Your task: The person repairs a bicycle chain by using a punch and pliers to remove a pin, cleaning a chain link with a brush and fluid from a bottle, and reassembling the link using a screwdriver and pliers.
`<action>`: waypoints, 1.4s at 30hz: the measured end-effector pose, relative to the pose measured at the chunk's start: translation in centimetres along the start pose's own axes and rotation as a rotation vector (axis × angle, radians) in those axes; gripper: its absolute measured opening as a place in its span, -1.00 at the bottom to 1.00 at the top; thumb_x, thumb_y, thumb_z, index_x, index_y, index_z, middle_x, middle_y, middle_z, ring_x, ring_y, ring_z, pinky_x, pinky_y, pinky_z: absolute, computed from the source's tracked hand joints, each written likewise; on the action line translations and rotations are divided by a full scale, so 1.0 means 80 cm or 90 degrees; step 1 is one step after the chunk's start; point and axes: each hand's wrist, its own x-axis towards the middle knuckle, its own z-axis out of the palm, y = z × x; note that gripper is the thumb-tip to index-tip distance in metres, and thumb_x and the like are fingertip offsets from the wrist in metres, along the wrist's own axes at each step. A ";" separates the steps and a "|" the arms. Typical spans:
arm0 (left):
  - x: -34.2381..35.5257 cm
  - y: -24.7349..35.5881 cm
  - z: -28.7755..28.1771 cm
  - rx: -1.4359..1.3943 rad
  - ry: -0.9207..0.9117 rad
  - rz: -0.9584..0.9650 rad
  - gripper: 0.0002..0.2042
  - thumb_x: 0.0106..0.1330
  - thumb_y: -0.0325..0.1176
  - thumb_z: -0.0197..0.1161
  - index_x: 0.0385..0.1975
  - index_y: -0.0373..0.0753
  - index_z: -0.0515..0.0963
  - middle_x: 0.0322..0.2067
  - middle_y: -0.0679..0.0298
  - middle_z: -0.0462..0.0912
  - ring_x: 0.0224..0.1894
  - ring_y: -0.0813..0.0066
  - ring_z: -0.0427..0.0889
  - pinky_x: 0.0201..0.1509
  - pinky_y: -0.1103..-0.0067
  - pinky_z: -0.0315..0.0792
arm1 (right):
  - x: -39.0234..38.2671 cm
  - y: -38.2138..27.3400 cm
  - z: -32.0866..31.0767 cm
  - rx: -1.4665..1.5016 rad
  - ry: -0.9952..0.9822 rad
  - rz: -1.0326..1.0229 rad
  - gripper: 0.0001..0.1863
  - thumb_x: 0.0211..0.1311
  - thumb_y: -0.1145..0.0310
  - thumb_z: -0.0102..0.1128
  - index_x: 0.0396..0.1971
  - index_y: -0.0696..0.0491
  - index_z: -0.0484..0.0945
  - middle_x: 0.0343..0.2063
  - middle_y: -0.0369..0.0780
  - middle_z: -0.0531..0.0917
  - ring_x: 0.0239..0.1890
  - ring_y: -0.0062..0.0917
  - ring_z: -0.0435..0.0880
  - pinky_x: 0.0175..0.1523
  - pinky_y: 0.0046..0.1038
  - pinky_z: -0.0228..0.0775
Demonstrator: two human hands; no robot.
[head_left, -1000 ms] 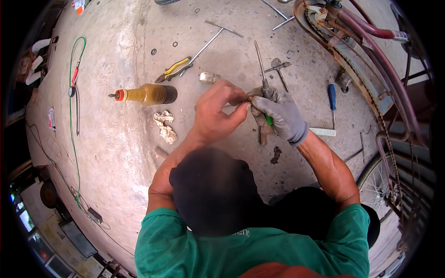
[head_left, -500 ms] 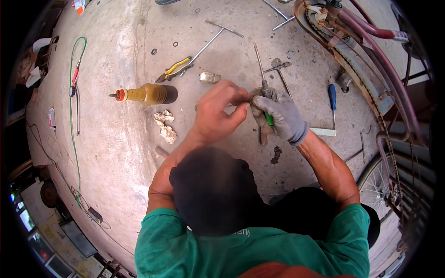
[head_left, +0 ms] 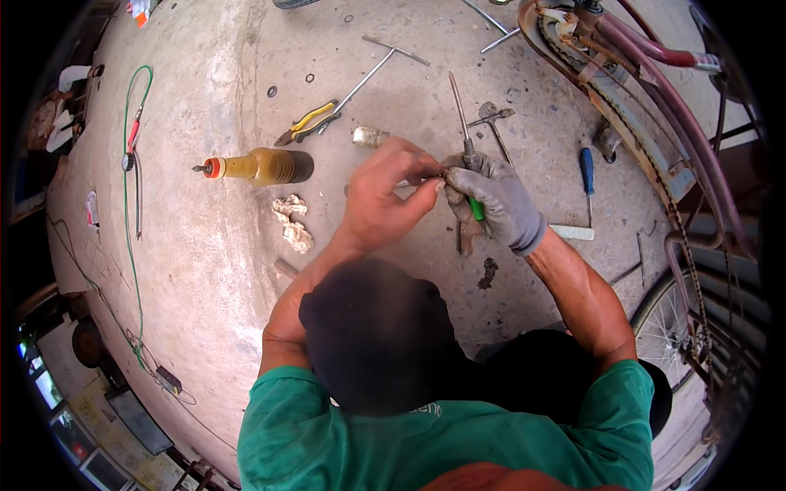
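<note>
My right hand, in a grey glove, is closed around a screwdriver with a green handle; its long shaft points up and away. My bare left hand meets it at the fingertips, thumb and forefinger pinched on a small dark piece too small to name. The glove's fingertips touch that same spot. Just beyond my left hand lies a small silvery cylinder, partly hidden by the knuckles. A hammer-like tool rests on the floor past the gloved hand.
An oil bottle lies left, near crumpled rag pieces. Yellow-handled pliers and a T-handle wrench lie ahead. At right are a blue screwdriver and a maroon bicycle frame with chain. A green hose runs along the left.
The screwdriver's tip has shifted very slightly. Both hands stay nearly in place, fingertips still together.
</note>
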 end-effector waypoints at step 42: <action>0.007 -0.173 -0.038 -0.268 0.273 -0.520 -0.54 0.48 -0.25 0.25 0.30 -0.28 0.43 -0.31 0.19 0.70 -0.40 0.51 0.64 -0.29 0.55 0.56 | 0.007 -0.004 -0.009 -0.016 -0.006 0.008 -0.56 0.44 0.15 0.22 0.06 0.23 0.58 -0.41 -0.26 0.61 -0.64 -0.64 0.49 -0.71 -0.51 0.42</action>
